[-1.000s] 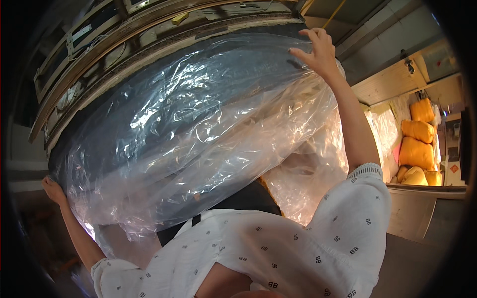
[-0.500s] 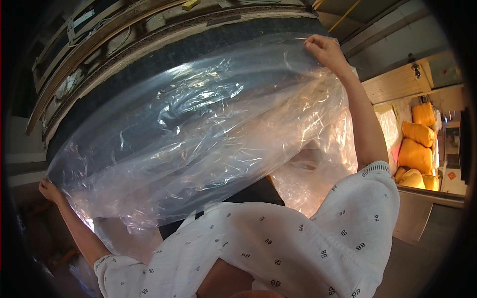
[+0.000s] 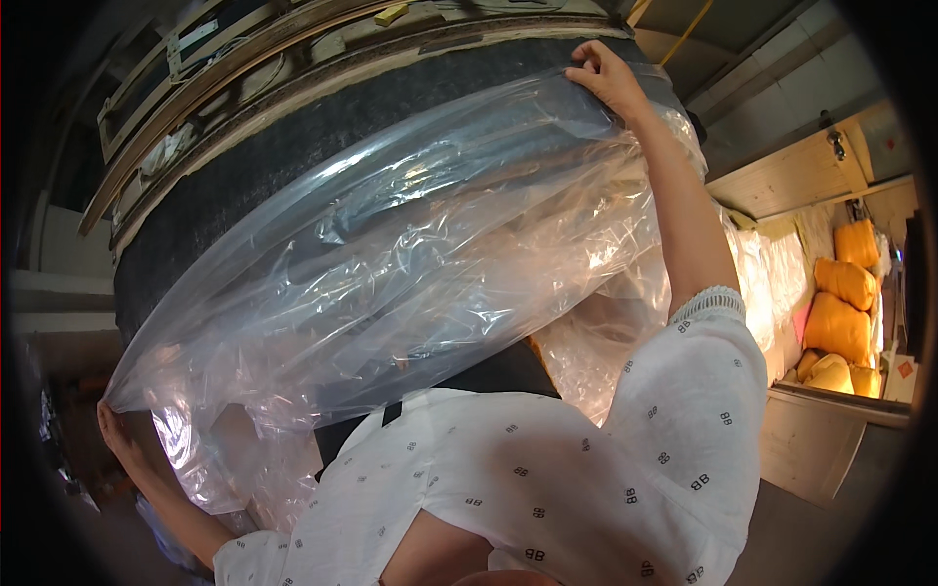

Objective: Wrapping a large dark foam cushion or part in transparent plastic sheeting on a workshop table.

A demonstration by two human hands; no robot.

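Since the earlier frames, the clear plastic sheet has been drawn lower across the dark padded surface, so that more of the dark material is now bared along the top, and the right hand has been carried with the sheet's upper edge toward the top right of the view. That hand is pressed flat-fingered over the top corner of the sheet, the fingers curled down onto the film and the dark surface beneath it; whether the film is pinched between thumb and fingers cannot be told, as the thumb is hidden. The left hand is seen low at the left edge, closed on the sheet's bottom corner — the film is gathered to a point just above it. Between the two hands the sheet is stretched diagonally, wrinkled and glossy, lying against the dark padded surface, which is framed above by curved wooden rails.

A loose fold of further clear film hangs behind the right forearm. A white patterned sleeve with a lace cuff is seen on the right arm, and the same fabric fills the lower middle of the view. At the far right — well apart from the hands — orange cushions are stacked beside a pale wooden panel.
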